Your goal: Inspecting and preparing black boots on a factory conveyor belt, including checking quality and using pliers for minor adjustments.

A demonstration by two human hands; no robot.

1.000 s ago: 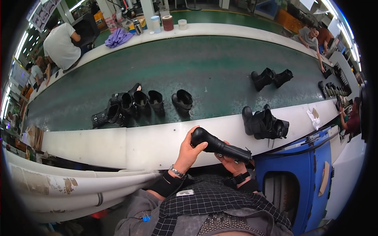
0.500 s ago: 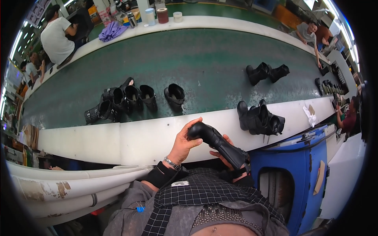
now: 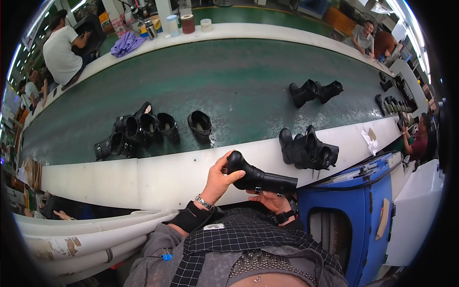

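Observation:
Between my hands lies a black leather boot (image 3: 260, 178), held sideways over the near white ledge, its toe to the left and its shaft to the right. My left hand (image 3: 221, 177) is closed round the toe end, thumb on the upper. Under the shaft, my right hand (image 3: 271, 200) supports the boot near its buckles, its fingers partly hidden. Just right of the boot, a cluster of black boots (image 3: 308, 149) stands on the ledge. Further left, several black buckled boots (image 3: 138, 128) stand on the green belt, with a single boot (image 3: 199, 125) beside them.
A blue machine (image 3: 370, 205) stands at my right, and thick white pipes (image 3: 95, 239) run at my left. Two boots (image 3: 313, 92) stand on the belt farther off. A purple cloth (image 3: 127, 44) and tape rolls (image 3: 188, 24) rest on the far ledge. Other people sit around the line.
I have turned the boot in my hands, so its shaft lies more level and its buckled side shows below. My right hand has shifted underneath. The whole view has moved slightly.

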